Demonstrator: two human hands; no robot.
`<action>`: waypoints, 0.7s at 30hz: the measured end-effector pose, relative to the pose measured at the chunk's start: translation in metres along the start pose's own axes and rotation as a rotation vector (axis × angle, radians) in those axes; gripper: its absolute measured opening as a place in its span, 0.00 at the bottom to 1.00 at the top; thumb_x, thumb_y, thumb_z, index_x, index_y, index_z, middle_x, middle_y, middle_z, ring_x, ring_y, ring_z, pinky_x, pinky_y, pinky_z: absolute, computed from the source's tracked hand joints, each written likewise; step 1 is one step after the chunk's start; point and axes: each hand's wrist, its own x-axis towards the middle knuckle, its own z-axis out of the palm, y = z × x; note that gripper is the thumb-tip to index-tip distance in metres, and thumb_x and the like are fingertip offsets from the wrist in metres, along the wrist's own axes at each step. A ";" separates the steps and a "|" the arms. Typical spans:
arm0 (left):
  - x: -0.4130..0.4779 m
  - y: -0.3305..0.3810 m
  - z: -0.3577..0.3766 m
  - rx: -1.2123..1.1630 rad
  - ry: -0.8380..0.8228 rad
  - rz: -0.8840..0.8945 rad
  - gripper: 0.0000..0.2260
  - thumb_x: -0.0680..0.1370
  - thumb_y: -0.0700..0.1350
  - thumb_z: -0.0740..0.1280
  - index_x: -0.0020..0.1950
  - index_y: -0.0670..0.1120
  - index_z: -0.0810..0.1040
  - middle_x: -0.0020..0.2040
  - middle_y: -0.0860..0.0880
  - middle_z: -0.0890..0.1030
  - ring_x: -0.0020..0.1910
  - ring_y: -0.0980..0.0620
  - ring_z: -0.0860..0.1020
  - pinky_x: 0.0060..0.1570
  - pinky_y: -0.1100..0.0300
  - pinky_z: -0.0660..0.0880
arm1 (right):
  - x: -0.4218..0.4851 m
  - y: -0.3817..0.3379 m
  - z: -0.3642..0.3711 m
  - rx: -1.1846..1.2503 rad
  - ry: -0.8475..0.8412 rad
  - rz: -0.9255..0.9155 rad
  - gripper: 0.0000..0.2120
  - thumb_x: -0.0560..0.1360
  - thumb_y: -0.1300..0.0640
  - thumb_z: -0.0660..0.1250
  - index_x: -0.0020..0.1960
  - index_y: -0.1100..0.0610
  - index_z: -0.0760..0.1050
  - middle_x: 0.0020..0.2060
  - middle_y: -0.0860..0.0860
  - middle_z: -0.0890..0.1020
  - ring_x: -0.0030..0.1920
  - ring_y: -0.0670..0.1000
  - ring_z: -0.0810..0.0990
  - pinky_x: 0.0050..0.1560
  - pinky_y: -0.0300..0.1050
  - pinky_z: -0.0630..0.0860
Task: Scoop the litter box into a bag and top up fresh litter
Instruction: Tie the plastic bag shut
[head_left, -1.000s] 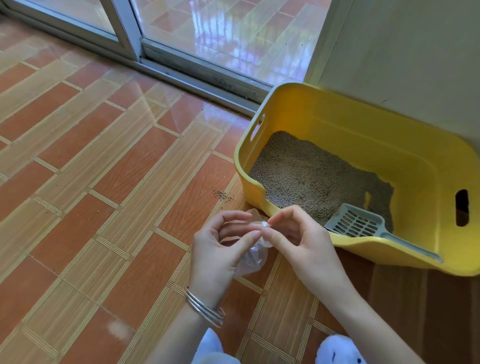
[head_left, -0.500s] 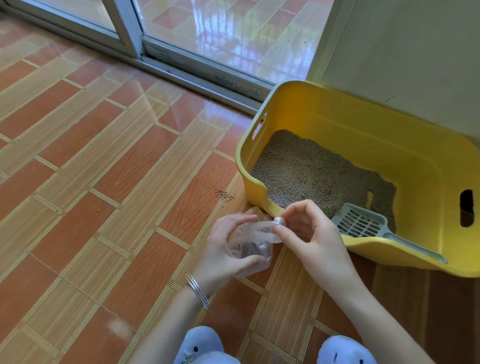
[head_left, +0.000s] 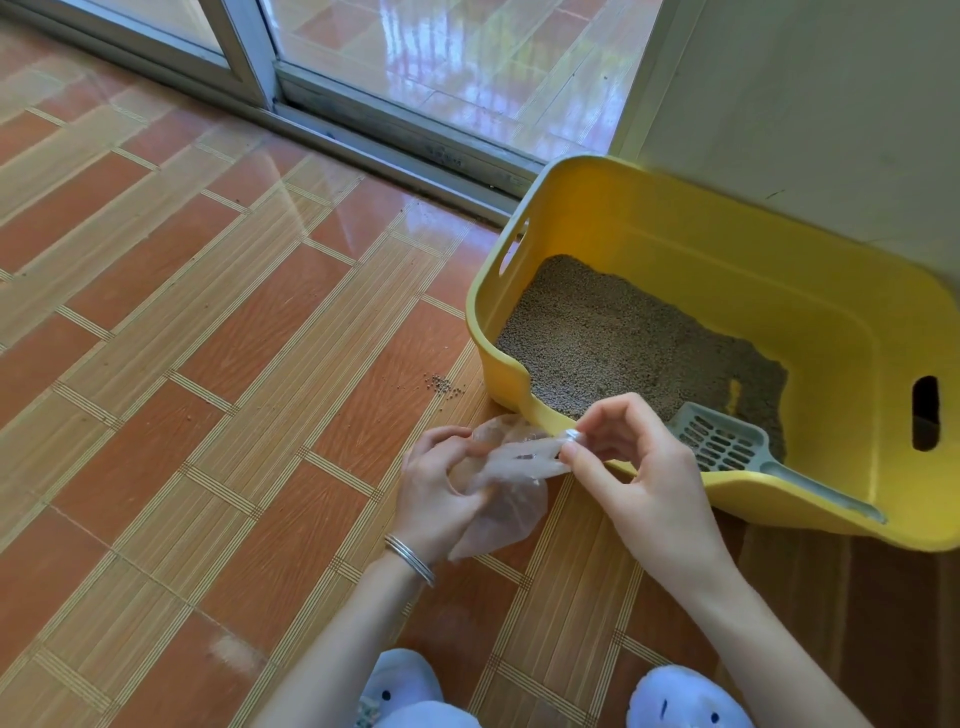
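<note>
A person crouches on the tiled floor (head_left: 218, 364) holding a thin clear bag (head_left: 522, 460) between both hands, just in front of the near left corner of the yellow litter box (head_left: 727, 270). The left hand (head_left: 434, 493) has its grip curled round the crumpled body of the bag. The right hand (head_left: 644, 473) keeps a narrow grip, thumb and fingertips pinching the bag's edge. Grey-brown litter (head_left: 613, 343) covers most of the box's bottom. A grey slotted scoop (head_left: 722, 441) lies in the box at its right end, with its handle resting on the near rim. A few grains (head_left: 444, 384) lie on the floor just left of the box. Silver bangles (head_left: 410, 558) circle the left wrist.
</note>
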 end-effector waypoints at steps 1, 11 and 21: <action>0.000 0.003 -0.004 -0.008 -0.037 0.014 0.16 0.64 0.51 0.76 0.47 0.47 0.82 0.50 0.55 0.78 0.56 0.53 0.74 0.58 0.47 0.70 | 0.002 -0.001 0.000 -0.026 -0.015 -0.001 0.08 0.72 0.62 0.70 0.46 0.53 0.73 0.38 0.47 0.79 0.42 0.44 0.79 0.44 0.38 0.76; 0.007 0.042 -0.073 0.586 -0.031 0.399 0.22 0.76 0.57 0.59 0.66 0.48 0.75 0.63 0.50 0.76 0.65 0.50 0.72 0.65 0.48 0.69 | 0.027 -0.010 -0.007 -0.767 -0.069 -0.382 0.11 0.67 0.70 0.71 0.47 0.61 0.76 0.38 0.52 0.80 0.38 0.53 0.79 0.38 0.48 0.77; 0.044 0.077 -0.097 0.955 -0.220 0.398 0.27 0.77 0.61 0.53 0.69 0.48 0.71 0.66 0.45 0.75 0.68 0.44 0.70 0.67 0.41 0.64 | 0.062 -0.035 -0.028 -0.486 -0.261 -0.219 0.04 0.69 0.63 0.68 0.41 0.56 0.76 0.37 0.44 0.77 0.40 0.49 0.78 0.44 0.49 0.76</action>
